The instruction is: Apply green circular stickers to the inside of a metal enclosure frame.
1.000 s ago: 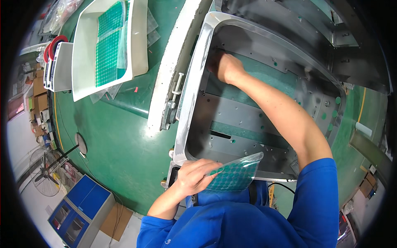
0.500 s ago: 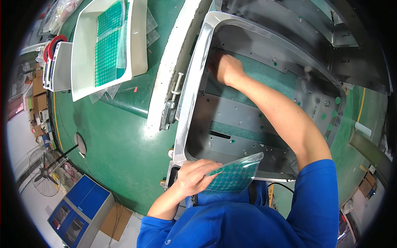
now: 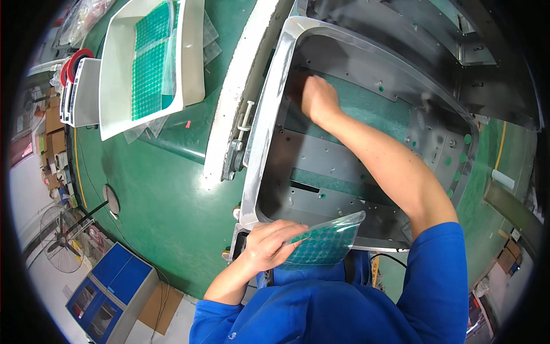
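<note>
My left hand (image 3: 268, 245) grips the edge of a clear plastic sheet with rows of round green stickers (image 3: 327, 241), at the near edge of a grey metal housing (image 3: 355, 136). The sheet bows upward at its right corner. My right arm reaches across the housing. At its far left inner corner, my right hand (image 3: 318, 96) is closed, knuckles up, beside the side wall. Its fingertips are lost in dark shadow, so I cannot make out what they hold. Some green round stickers (image 3: 448, 161) dot the housing's right inner wall, and small holes mark its panels.
A white bin (image 3: 114, 86) holding green sticker sheets (image 3: 150, 69) stands at upper left. Next to it are red tape rolls (image 3: 73, 64). A white beam (image 3: 243, 74) runs along the housing's left. A fan (image 3: 62, 230) and blue cabinet (image 3: 117, 275) stand lower left.
My right hand has shifted slightly right and turned a little, still near the housing's left inner wall. My left hand and the sticker sheet stay almost where they were.
</note>
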A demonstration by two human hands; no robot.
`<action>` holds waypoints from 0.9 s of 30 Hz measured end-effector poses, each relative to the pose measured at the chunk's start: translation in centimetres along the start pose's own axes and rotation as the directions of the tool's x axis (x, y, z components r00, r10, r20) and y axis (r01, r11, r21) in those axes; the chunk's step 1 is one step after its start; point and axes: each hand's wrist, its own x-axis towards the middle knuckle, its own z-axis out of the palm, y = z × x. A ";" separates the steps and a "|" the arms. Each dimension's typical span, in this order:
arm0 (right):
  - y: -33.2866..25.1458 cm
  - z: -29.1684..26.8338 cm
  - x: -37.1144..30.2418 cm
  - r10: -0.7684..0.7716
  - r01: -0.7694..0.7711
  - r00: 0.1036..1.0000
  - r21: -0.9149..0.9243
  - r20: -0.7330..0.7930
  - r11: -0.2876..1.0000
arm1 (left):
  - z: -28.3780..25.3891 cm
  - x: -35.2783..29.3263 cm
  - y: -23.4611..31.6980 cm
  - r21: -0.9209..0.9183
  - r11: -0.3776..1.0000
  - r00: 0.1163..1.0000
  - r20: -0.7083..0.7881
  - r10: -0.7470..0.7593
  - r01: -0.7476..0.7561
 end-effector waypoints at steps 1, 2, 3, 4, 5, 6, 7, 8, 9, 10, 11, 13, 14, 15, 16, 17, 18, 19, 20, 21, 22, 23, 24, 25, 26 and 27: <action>0.3 0.3 0.1 -0.041 0.046 0.998 0.103 -0.053 0.994 | 0.0 0.0 0.0 0.000 1.000 1.000 -0.001 -0.005 0.005; 0.7 0.5 0.2 -0.075 0.096 0.991 0.204 -0.112 0.974 | 0.0 0.0 0.1 0.004 1.000 1.000 0.001 -0.007 0.007; 1.1 0.7 0.3 -0.102 0.151 0.980 0.300 -0.174 0.942 | -0.1 -0.1 0.1 0.008 1.000 1.000 0.003 -0.010 0.010; 1.8 0.7 -0.1 -0.198 0.223 0.969 0.181 -0.146 0.958 | -0.1 -0.1 0.2 0.011 1.000 1.000 0.005 -0.012 0.012; 1.8 0.6 -1.0 -0.296 0.303 0.950 0.065 -0.097 0.951 | -0.1 -0.3 0.0 0.013 1.000 1.000 -0.014 -0.022 0.023; 2.1 0.2 -1.9 -0.377 0.375 0.925 -0.051 -0.046 0.926 | 0.0 -0.3 0.1 0.011 1.000 0.999 -0.022 -0.024 0.025; 2.8 1.7 -2.7 -0.532 0.527 0.831 -0.076 -0.160 0.846 | 0.0 -0.4 0.1 0.010 1.000 0.999 -0.030 -0.026 0.026; 2.5 1.6 -3.4 -0.579 0.560 0.806 -0.163 -0.119 0.813 | 0.0 -0.3 0.1 0.014 1.000 0.999 -0.042 -0.022 0.023; 2.0 1.6 -4.1 -0.619 0.587 0.782 -0.247 -0.075 0.771 | 0.0 -0.3 0.1 0.018 1.000 0.999 -0.051 -0.017 0.018; 1.5 1.6 -4.5 -0.652 0.609 0.758 -0.327 -0.029 0.723 | 0.0 -0.5 0.2 0.022 1.000 0.998 -0.058 -0.011 0.013; 1.0 1.3 -4.6 -0.586 0.603 0.794 -0.332 0.161 0.725 | 0.0 -0.7 0.4 0.035 0.999 0.997 -0.071 -0.018 0.021; 0.9 0.0 -5.7 -0.559 0.627 0.779 -0.388 0.284 0.676 | 0.0 -0.8 0.7 -0.012 0.999 0.993 -0.103 -0.051 0.050; 0.5 -0.6 -6.6 -0.541 0.639 0.769 -0.416 0.341 0.647 | -0.1 -1.2 0.8 -0.034 0.998 0.991 -0.121 -0.064 0.060; 0.7 -0.9 -7.9 -0.597 0.563 0.803 -0.331 0.002 0.757 | -0.7 -1.5 0.8 -0.089 0.996 0.990 -0.135 -0.041 0.029; 1.3 -1.7 -10.2 -0.462 0.451 0.884 -0.133 -0.070 0.883 | -1.4 -2.2 0.9 -0.069 0.997 0.986 -0.164 -0.033 0.021; 1.2 -2.8 -12.5 -0.324 0.333 0.940 0.077 -0.111 0.940 | -2.5 -3.4 0.6 -0.051 0.999 0.978 -0.207 -0.021 0.011; 0.7 -5.4 -15.0 -0.281 0.269 0.954 0.124 0.101 0.955 | -3.4 -4.9 0.2 -0.039 0.999 0.967 -0.255 -0.018 0.008; 0.1 -8.8 -17.9 -0.227 0.184 0.921 0.162 0.316 0.970 | -4.5 -6.5 -0.2 -0.135 0.975 0.924 -0.320 -0.211 0.176; 0.0 -10.9 -20.8 -0.201 0.187 0.856 0.078 0.477 0.979 | -5.5 -7.8 -0.6 -0.241 0.913 0.846 -0.354 -0.399 0.330; 0.0 -11.6 -23.4 -0.104 0.099 0.797 0.041 0.594 0.994 | -6.3 -8.4 -0.8 -0.404 0.869 0.785 -0.421 -0.455 0.288; 1.1 -10.5 -26.4 -0.127 0.093 0.833 0.091 0.538 0.992 | -7.1 -8.8 -0.9 -0.554 0.803 0.718 -0.464 -0.518 0.221; 0.0 -10.7 -27.1 -0.089 0.071 0.885 0.057 0.457 0.996 | -8.1 -9.5 -1.6 -0.551 0.810 0.699 -0.498 -0.513 0.201; -1.1 -11.0 -27.9 -0.039 0.033 0.928 0.022 0.370 0.999 | -9.0 -10.2 -2.2 -0.555 0.811 0.685 -0.519 -0.512 0.186; -1.8 -11.7 -29.1 -0.011 0.008 0.924 0.008 0.383 1.000 | -9.8 -10.6 -2.4 -0.551 0.814 0.667 -0.538 -0.515 0.185; -2.4 -13.1 -29.4 0.004 0.001 0.920 -0.013 0.391 1.000 | -10.6 -11.3 -3.0 -0.545 0.828 0.665 -0.571 -0.481 0.130; -3.0 -15.1 -30.1 0.027 -0.018 0.918 -0.028 0.396 0.999 | -11.1 -11.4 -2.8 -0.566 0.820 0.674 -0.573 -0.466 0.086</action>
